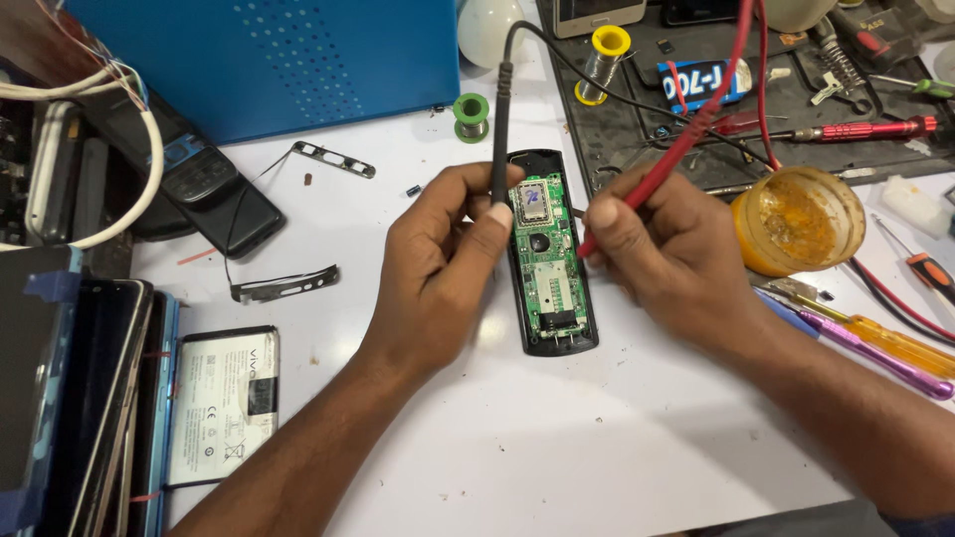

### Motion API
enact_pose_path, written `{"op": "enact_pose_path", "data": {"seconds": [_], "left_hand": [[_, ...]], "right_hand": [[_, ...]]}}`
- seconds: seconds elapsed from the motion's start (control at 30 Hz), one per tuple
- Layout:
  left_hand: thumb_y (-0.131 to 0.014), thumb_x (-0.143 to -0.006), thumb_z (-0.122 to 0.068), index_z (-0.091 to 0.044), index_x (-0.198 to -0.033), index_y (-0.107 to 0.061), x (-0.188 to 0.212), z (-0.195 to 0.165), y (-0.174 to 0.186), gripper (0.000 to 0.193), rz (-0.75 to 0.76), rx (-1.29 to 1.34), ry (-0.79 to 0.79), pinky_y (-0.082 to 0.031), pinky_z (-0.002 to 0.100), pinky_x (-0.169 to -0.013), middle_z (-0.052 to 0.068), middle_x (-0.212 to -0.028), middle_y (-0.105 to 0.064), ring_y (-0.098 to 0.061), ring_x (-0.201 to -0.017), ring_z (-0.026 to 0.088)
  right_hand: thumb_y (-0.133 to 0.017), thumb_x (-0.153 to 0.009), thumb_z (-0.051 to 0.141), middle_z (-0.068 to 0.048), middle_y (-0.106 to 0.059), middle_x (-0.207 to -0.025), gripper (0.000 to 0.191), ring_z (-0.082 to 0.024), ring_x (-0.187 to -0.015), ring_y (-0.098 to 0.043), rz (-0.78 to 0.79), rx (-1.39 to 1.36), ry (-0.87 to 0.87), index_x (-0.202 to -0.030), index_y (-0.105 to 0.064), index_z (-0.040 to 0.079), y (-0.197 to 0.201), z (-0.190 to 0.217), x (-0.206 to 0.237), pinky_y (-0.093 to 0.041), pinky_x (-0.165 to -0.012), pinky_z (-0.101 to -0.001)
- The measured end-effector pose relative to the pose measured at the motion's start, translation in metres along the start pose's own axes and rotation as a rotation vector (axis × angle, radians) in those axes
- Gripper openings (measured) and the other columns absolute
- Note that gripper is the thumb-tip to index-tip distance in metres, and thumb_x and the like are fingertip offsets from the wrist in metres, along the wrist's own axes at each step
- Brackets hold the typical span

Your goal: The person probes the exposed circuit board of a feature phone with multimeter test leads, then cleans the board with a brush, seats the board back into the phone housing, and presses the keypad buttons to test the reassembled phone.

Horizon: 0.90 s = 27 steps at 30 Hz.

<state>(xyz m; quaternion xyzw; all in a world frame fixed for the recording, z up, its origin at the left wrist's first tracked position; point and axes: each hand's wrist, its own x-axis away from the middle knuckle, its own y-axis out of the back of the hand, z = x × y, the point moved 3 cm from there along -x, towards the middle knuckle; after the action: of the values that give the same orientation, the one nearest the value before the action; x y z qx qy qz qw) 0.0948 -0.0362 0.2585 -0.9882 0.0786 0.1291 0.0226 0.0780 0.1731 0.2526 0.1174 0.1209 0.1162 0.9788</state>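
Both grips pinch probes, black (497, 129) and red (686, 139), over the opened phone's green board (546, 261).

Opened black phone (550, 261) flat on white table, green circuit board exposed, black probe (498, 129) and red probe (665, 159) touching it

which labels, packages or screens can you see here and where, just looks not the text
phone battery: bottom left, flat white rectangle, black edges, small marks.
blue label: top centre-right on the dark mat, rounded, white print.
black phone: upper left, dark screen, tilted.
phone: top edge, pale screen, gold rim.
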Motion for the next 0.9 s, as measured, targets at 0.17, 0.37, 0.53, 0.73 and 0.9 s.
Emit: {"op": "enact_pose_path", "data": {"seconds": [0.17, 0.37, 0.53, 0.73, 0.9], "left_hand": [[-0.055, -0.108, -0.015, 0.001, -0.135, -0.062, -0.001, 0.001, 0.001, 0.032, -0.022, -0.036, -0.071, -0.045, 0.021, -0.075, -0.005, -0.094, -0.058, -0.049, -0.083, 0.004], [-0.055, -0.108, -0.022, 0.001, -0.139, -0.06, -0.002, 0.003, -0.001, 0.039, 0.015, 0.034, -0.068, -0.048, 0.019, -0.075, -0.004, -0.096, -0.062, -0.053, -0.083, 0.003], [-0.047, -0.11, -0.028, -0.002, -0.145, -0.063, -0.004, 0.002, 0.004, 0.047, -0.04, 0.056, 0.046, -0.037, 0.021, -0.057, -0.001, -0.083, -0.055, -0.043, -0.066, 0.005], [-0.045, -0.11, -0.025, 0.003, -0.146, -0.05, -0.007, -0.007, 0.001, 0.046, 0.056, 0.028, -0.099, -0.052, 0.02, -0.081, -0.003, -0.1, -0.065, -0.06, -0.09, 0.003], [-0.058, -0.099, -0.015, 0.004, -0.144, -0.051, -0.007, -0.006, 0.006, 0.049, -0.027, -0.319, -0.072, -0.045, 0.026, -0.056, 0.001, -0.084, -0.065, -0.054, -0.064, 0.01]], "right_hand": [[-0.056, -0.103, 0.033, -0.001, -0.067, -0.082, 0.028, -0.005, -0.057, -0.054, 0.021, -0.069, -0.079, -0.108, -0.058, 0.006, -0.003, 0.017, -0.006, -0.041, -0.044, -0.0215], [-0.054, -0.102, 0.04, 0.002, -0.059, -0.07, 0.036, -0.004, -0.056, -0.055, 0.141, 0.0, -0.265, -0.097, -0.063, 0.005, -0.028, 0.025, -0.018, -0.045, -0.045, -0.0223], [-0.051, -0.103, 0.042, 0.004, -0.058, -0.069, 0.04, -0.004, -0.056, -0.054, 0.183, 0.063, -0.173, -0.095, -0.065, 0.005, -0.045, 0.039, -0.03, -0.044, -0.045, -0.0223], [-0.05, -0.102, 0.045, 0.001, -0.058, -0.063, 0.047, -0.007, -0.047, -0.054, 0.138, 0.163, -0.217, -0.089, -0.065, 0.002, -0.05, 0.051, -0.047, -0.044, -0.04, -0.0259], [-0.042, -0.104, 0.051, -0.004, -0.061, -0.059, 0.06, -0.011, -0.043, -0.056, 0.153, 0.256, -0.294, -0.083, -0.068, 0.001, -0.04, 0.058, -0.056, -0.046, -0.04, -0.0303]]}}
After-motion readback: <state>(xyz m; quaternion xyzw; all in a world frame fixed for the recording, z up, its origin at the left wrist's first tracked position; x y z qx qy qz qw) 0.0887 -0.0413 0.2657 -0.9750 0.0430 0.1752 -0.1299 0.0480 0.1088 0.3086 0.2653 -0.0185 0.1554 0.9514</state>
